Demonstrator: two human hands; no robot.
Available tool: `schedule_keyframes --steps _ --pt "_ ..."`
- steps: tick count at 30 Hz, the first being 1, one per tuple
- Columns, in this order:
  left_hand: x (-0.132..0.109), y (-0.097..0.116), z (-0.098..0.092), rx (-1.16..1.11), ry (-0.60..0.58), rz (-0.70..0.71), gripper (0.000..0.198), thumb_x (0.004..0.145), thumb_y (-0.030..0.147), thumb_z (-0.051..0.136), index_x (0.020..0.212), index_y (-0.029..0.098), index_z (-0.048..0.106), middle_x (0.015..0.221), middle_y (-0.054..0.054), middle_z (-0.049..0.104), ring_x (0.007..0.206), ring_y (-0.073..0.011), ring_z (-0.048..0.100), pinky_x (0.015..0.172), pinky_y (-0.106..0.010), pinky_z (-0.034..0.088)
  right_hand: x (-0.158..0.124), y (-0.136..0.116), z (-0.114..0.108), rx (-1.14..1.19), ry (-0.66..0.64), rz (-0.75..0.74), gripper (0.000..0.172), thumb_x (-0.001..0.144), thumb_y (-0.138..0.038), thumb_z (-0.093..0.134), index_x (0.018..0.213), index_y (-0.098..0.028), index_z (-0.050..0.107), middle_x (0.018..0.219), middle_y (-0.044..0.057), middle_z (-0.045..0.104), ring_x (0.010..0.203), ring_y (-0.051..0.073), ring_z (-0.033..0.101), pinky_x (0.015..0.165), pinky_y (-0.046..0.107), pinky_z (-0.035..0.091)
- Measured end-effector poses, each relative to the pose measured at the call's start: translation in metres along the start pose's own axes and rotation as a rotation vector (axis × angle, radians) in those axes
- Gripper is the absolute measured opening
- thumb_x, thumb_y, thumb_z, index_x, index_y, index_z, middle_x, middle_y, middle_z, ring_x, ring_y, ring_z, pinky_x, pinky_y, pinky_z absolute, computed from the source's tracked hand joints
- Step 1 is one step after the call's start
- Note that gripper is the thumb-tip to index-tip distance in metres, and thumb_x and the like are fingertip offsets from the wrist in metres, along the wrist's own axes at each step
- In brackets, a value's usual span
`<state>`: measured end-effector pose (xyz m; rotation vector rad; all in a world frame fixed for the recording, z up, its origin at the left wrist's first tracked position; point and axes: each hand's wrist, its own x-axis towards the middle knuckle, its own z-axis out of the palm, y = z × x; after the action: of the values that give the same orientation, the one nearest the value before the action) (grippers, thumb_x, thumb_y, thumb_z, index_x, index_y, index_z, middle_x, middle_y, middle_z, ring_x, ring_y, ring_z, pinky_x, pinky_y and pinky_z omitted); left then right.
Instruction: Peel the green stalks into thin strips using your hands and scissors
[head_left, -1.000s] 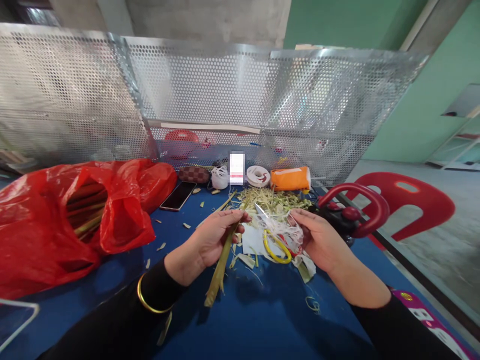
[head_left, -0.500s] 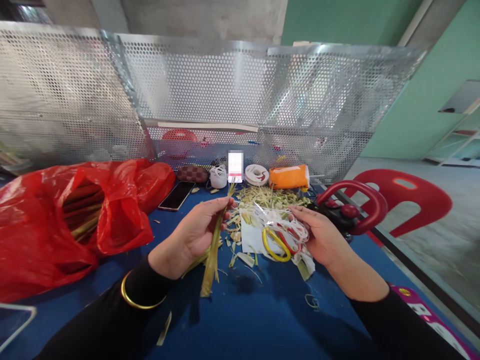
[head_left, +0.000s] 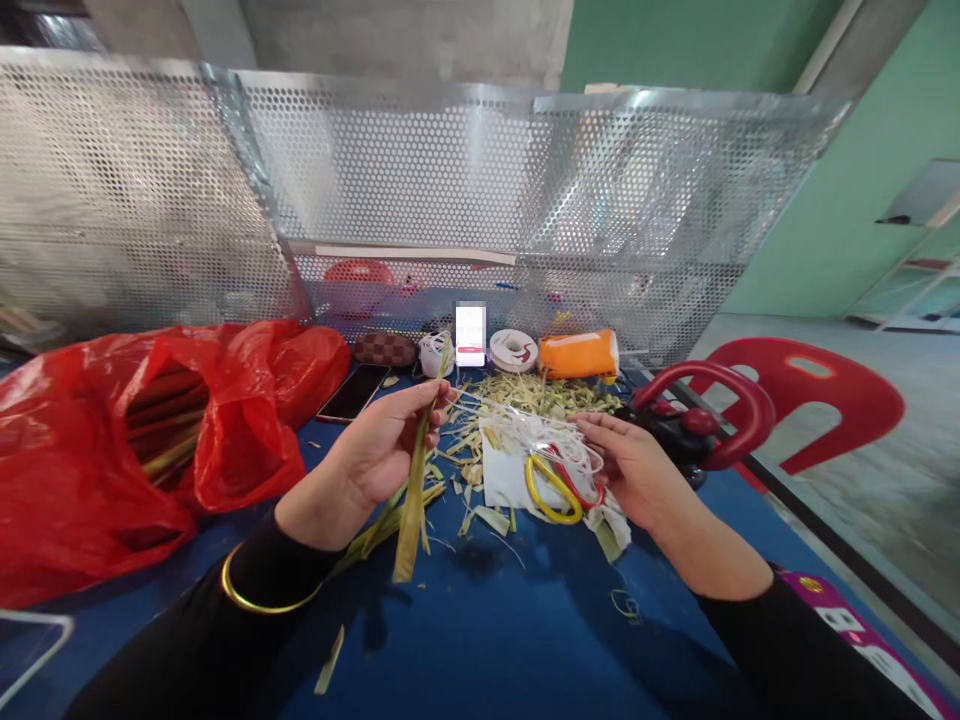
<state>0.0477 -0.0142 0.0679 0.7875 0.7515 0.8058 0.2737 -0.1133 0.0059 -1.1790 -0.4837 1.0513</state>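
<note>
Blue surface (head_left: 510, 640), cluttered from edge to edge. At left, a crumpled red plastic bag (head_left: 225, 430), mouth open on a bundle of green stalks (head_left: 161, 410). Along the far edge, before a perforated metal screen (head_left: 420, 190): a dark smartphone (head_left: 354, 391), a checkered pouch (head_left: 385, 349), a ball of white string (head_left: 435, 353), a roll of white tape (head_left: 514, 350), an orange packet (head_left: 579, 354). In the middle, a heap of pale green shavings (head_left: 547, 393), beside a white sheet of paper (head_left: 504, 478) under a yellow rubber band (head_left: 551, 490). At right, a black tool with a red loop handle (head_left: 701, 415). Nearer, stray leaf scraps (head_left: 330, 660).
</note>
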Motion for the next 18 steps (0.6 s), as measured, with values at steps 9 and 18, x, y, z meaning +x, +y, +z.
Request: schedule_keyframes --steps 9,18 --pt "0.0019 0.0047 -0.0056 -0.028 -0.034 0.010 0.014 0.087 0.011 0.051 0.078 0.010 0.062 0.074 0.000 0.057 0.048 -0.0015 0.049 0.038 -0.012 0.036 0.0012 0.0015 -0.0002 0.006 0.006 0.001 0.035 0.052 -0.028 0.086 0.078 -0.014 0.068 0.054 -0.004 0.055 0.040 0.004 0.042 0.035 0.015 0.029" --pt "-0.0006 0.0025 -0.0020 -0.016 -0.014 -0.010 0.013 0.087 0.011 0.051 0.078 0.010 0.060 0.073 0.001 0.057 0.046 -0.0015 0.048 0.037 -0.012 0.035 -0.0073 0.0044 0.0011 -0.160 -0.235 0.034 0.040 0.066 -0.044 0.077 0.093 -0.015 0.070 0.054 -0.004 0.052 0.039 0.004 0.037 0.036 0.017 0.024"
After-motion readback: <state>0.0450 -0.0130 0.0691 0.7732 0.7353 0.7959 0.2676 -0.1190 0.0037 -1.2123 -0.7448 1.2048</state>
